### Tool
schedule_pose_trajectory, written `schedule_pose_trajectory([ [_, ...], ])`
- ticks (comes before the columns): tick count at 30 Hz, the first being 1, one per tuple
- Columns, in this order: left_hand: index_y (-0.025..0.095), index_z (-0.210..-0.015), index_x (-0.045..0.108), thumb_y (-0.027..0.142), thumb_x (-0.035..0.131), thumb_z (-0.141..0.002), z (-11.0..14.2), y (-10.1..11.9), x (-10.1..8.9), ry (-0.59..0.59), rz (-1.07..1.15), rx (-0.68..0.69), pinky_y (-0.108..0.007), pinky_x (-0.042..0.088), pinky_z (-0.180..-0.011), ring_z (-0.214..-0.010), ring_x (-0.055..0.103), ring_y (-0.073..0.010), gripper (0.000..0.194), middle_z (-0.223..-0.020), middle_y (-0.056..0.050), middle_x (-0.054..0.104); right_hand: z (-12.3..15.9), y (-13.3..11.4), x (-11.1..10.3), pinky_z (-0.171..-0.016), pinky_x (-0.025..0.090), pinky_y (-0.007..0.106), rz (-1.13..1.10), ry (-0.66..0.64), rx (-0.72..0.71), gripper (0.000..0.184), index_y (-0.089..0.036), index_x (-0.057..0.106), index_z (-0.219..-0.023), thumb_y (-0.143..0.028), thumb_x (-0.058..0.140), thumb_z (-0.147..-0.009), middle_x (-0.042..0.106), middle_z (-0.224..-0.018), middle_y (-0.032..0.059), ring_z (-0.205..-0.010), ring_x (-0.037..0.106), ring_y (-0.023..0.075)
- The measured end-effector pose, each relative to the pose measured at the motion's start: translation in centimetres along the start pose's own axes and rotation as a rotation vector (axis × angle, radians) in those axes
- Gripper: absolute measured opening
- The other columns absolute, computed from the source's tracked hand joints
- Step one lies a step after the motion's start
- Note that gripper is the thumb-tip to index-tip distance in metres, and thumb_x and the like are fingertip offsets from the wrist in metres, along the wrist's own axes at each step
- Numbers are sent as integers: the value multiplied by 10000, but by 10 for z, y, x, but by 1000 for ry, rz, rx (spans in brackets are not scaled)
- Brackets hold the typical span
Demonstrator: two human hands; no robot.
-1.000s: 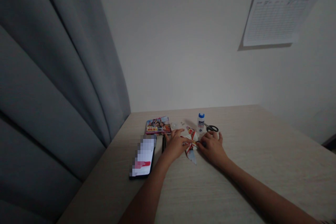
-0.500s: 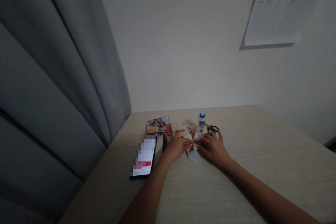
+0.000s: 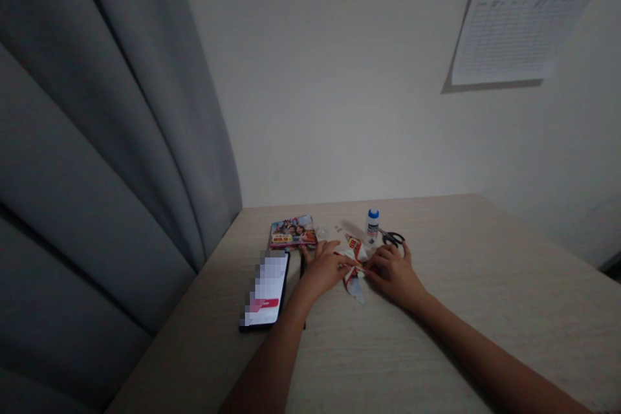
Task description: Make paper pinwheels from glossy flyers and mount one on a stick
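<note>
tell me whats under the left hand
The left hand has its fingertips on folded printed paper; a thin black object, perhaps a pen, passes beneath the forearm. What lies directly under the palm is covered and cannot be seen.

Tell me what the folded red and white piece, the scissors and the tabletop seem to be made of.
The folded piece looks like thin printed paper, going by its sharp creases and slight sheen, though it could be coated card. The scissors have black handles that look like plastic; the blades look metal. The tabletop looks like wood-grain laminate, with even, fine streaks and a smooth finish.
</note>
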State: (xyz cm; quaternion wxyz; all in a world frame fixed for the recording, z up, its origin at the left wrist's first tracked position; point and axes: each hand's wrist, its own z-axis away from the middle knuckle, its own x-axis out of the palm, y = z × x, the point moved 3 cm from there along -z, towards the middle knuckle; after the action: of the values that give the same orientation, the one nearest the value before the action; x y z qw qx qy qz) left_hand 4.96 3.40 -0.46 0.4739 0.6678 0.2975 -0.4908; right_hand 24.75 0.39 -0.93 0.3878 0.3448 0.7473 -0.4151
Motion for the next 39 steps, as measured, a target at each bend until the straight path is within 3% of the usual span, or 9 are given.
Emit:
schedule_pose_trajectory([
  [10, 460, -1169, 700, 329, 693, -858, -4, 4, 2, 47, 87, -5, -730, 22, -1142, -1460, 276, -333, 338, -1579, 21, 351, -1, 1, 1, -1145, 54, 647, 11, -10, 4, 138, -292, 720, -910, -386, 620, -887, 715, -1044, 26, -1168, 533, 273],
  [21, 519, -1128, 713, 523, 570, -921, 2, 8, -2, -3, -73, 42, -776, -91, -1092, -1461, 230, -416, 251, -1617, 72, 306, 0, 1, 2, -1150, 29, 639, -9, -27, 10, 144, -291, 714, -911, -391, 615, -883, 706, -1053, 28, -1179, 518, 270],
  [29, 510, -1149, 708, 524, 555, -926, 3, 9, -5, -20, -92, 41, -757, -103, -1098, -1471, 228, -411, 271, -1617, 49, 316, -1, -1, 0, -1152, 46, 636, 15, -43, 20, 147, -288, 713, -906, -386, 605, -887, 703, -1051, 29, -1166, 525, 267],
  [39, 465, -1123, 726, 425, 732, -827, 1, 9, -3, 63, -3, -31, -773, -82, -1095, -1475, 198, -396, 299, -1611, 27, 291, -1, 1, 1, -1144, 35, 646, 4, -37, 19, 159, -278, 712, -894, -400, 611, -885, 711, -1049, 30, -1177, 521, 272],
])
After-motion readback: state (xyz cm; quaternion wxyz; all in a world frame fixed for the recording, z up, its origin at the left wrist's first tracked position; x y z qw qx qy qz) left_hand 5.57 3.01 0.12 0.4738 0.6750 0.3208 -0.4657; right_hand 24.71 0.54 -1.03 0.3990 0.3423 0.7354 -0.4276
